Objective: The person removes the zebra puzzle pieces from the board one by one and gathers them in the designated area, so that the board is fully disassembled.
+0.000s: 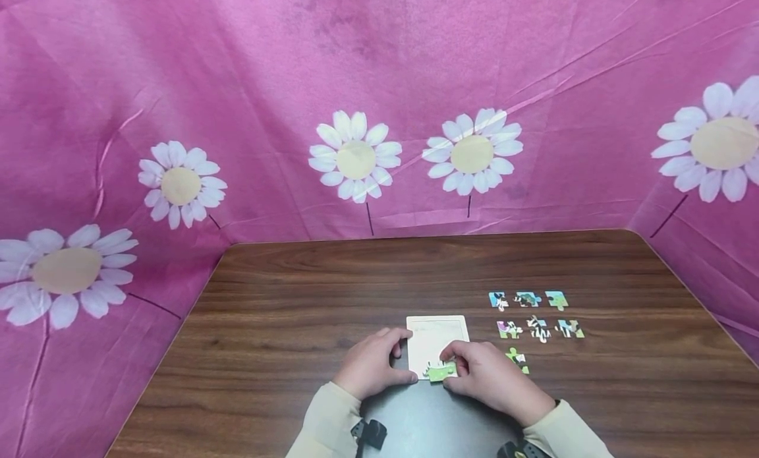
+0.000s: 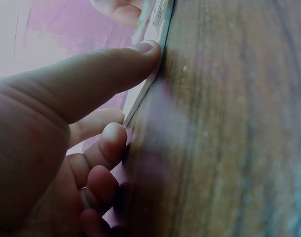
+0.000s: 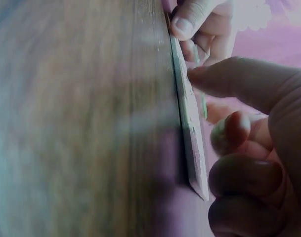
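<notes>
A small white puzzle board (image 1: 423, 343) lies on the table. Along its near edge is a green jigsaw piece (image 1: 439, 373), which my right hand (image 1: 489, 377) pinches between thumb and index finger. In the right wrist view, the right thumb (image 3: 224, 79) reaches the board's edge and the other fingers are curled. My left hand (image 1: 376, 366) rests at the board's left side, index finger touching the left edge and thumb at the near left corner. From the left wrist, its thumb (image 2: 110, 69) looks straight against the board's edge, the fingers loosely bent.
Several loose jigsaw pieces lie in rows right of the board, among them a blue-and-green piece (image 1: 557, 300), a zebra-striped piece (image 1: 539, 329) and a green piece (image 1: 518, 360) near the right hand. The wooden table (image 1: 267, 313) ends at a pink flowered cloth (image 1: 267, 115).
</notes>
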A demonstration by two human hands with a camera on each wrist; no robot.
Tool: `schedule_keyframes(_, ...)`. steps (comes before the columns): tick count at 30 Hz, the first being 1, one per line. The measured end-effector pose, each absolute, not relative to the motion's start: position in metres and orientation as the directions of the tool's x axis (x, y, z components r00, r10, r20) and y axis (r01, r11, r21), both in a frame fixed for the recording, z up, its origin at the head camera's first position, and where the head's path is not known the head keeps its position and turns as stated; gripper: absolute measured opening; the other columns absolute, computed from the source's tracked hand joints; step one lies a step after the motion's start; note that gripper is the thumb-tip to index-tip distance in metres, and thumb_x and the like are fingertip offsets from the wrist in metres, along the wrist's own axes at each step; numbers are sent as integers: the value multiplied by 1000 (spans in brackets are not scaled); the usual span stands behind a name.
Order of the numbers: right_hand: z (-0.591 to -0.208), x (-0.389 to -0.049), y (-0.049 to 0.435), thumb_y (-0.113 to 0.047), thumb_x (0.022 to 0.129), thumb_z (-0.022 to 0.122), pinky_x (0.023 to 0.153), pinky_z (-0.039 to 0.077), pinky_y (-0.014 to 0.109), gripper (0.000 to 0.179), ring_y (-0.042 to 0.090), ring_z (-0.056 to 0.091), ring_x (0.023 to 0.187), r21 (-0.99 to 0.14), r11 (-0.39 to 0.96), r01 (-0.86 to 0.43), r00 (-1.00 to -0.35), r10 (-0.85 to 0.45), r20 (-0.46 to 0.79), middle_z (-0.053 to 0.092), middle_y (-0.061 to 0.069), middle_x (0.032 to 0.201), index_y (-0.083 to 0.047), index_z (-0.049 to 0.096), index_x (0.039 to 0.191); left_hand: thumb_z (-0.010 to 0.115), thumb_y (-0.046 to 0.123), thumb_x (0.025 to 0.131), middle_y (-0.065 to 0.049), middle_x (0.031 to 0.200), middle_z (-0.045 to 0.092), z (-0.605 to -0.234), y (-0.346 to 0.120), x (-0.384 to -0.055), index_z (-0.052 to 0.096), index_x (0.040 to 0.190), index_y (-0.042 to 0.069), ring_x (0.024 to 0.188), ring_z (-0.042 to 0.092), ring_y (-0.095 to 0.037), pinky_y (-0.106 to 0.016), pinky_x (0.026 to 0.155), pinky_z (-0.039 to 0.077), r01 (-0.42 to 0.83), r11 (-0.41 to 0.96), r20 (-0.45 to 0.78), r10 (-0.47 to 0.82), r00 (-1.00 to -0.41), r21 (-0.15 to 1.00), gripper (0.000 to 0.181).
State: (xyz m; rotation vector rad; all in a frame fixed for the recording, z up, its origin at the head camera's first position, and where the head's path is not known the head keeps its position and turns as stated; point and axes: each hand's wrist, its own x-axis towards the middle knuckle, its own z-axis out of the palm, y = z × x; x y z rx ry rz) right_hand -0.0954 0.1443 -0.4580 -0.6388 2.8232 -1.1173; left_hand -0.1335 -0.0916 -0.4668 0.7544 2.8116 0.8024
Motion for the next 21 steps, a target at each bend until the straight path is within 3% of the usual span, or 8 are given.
schedule_keyframes(14,-457,-90,173,-10,78,81,51,35,20,28,-5,34,54,-689,605,-399,-906,-373,198,37,-18,63,-13,69,103,88,40,69,16,85,48,-468,-92,-133,63,128,19,73,45,-2,-22,66,37,421,741,-1,495,-869,524,68)
schedule_keyframes(21,-458,-88,196,-10,77,82,57,39,22,30,-6,34,55,-656,616,-437,-896,-364,255,37,-20,64,-14,69,104,88,39,69,16,85,49,-466,-91,-133,63,128,20,73,46,-2,-22,66,38,416,740,4,488,-873,528,68)
